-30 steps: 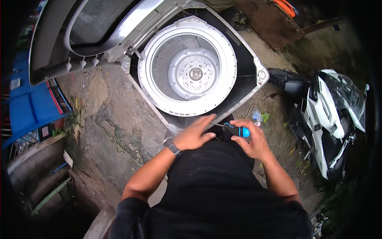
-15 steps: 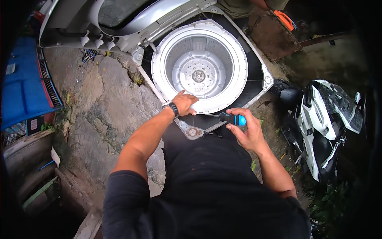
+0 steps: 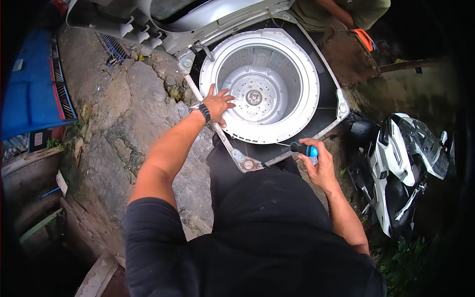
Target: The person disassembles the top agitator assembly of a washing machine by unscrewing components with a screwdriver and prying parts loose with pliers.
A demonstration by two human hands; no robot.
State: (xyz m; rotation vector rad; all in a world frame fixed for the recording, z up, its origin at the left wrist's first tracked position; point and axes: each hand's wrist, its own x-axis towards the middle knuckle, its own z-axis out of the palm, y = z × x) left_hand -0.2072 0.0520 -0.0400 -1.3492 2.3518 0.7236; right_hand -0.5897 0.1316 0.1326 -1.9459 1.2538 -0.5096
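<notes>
Before me is an opened top-load washing machine, its round drum [image 3: 292, 129] bare inside a white ring rim. My left hand [image 3: 216, 106], with a dark watch at the wrist, lies spread on the left side of that rim. In my right hand [image 3: 319, 163] is a screwdriver [image 3: 303, 149] with a black and blue handle. Its thin shaft points left, to the near edge of the rim; I cannot make out what the tip touches. A rusty corner bracket [image 3: 248, 164] of the machine's frame sits close to my body.
The machine's grey top cover [image 3: 208, 27] is tilted up at the far left. Another person [image 3: 341, 12] is at the far side, near an orange-handled tool [image 3: 363, 39]. A white motorcycle [image 3: 386, 158] stands at right. Cracked, uneven ground [image 3: 148, 109] lies at left, with a blue panel [image 3: 32, 94] beyond.
My left hand has slid leftward and farther along the rim, its fingers now spread wide. The screwdriver stays in my right hand at the rim's near edge. The whole view has shifted slightly.
</notes>
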